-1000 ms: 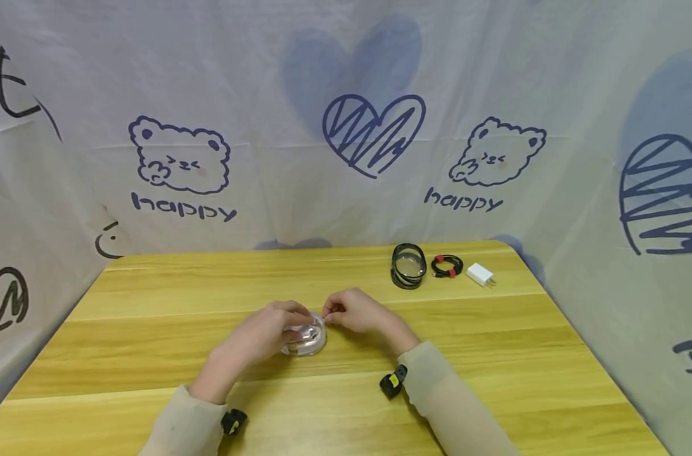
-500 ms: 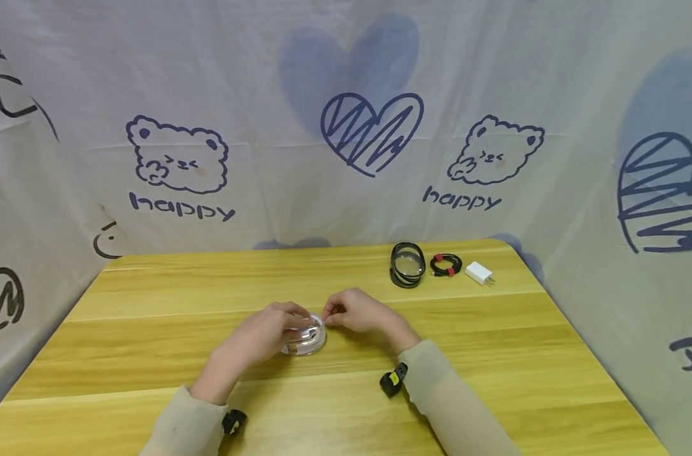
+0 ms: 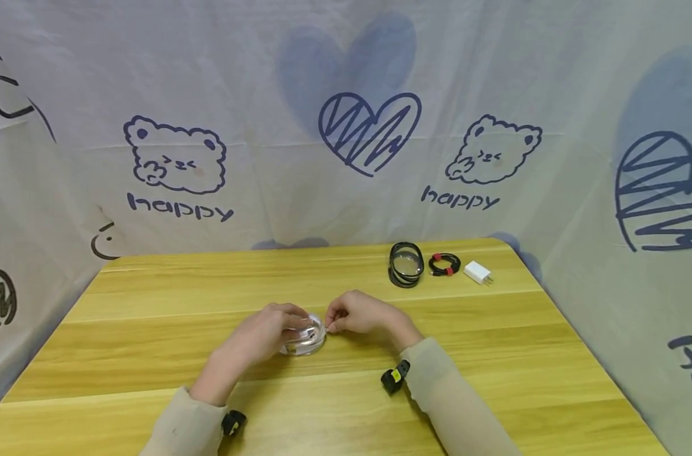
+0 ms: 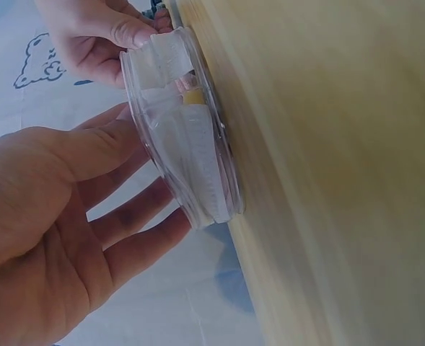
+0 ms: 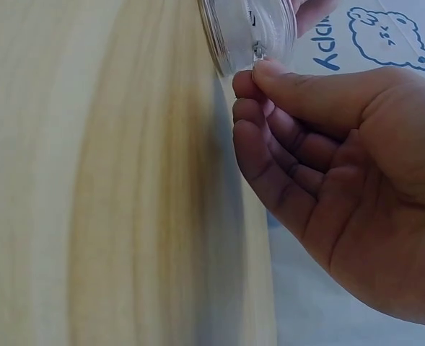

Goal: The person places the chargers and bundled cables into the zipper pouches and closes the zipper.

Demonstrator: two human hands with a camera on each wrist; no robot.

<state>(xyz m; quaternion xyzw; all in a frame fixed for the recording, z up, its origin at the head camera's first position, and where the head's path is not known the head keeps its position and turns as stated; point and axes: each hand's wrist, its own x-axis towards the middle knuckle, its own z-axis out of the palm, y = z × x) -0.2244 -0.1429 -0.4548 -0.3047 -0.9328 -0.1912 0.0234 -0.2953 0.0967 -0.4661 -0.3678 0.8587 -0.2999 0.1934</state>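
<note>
A clear oval zippered case (image 4: 176, 137) stands on the table in the middle of the head view, with whitish contents and a small yellow patch showing through its wall. My left hand (image 3: 266, 332) grips it from the left, thumb and fingers on its upper rim. At the case's right end my right hand (image 3: 357, 313) pinches the small zipper pull (image 5: 257, 52) between thumb and index finger. The other right fingers are curled in, as the right wrist view shows. Part of the case is hidden behind my left fingers in the head view.
Toward the back right of the wooden table (image 3: 152, 367) lie a black-rimmed clear case (image 3: 405, 265), a coiled black cable (image 3: 444, 264) with red ties, and a white charger plug (image 3: 478, 273). A printed white cloth (image 3: 277, 190) hangs behind the table.
My right fingertips have shifted slightly right and toward me along the case's end, still pinching the zipper pull. The left hand and the case have stayed almost in place.
</note>
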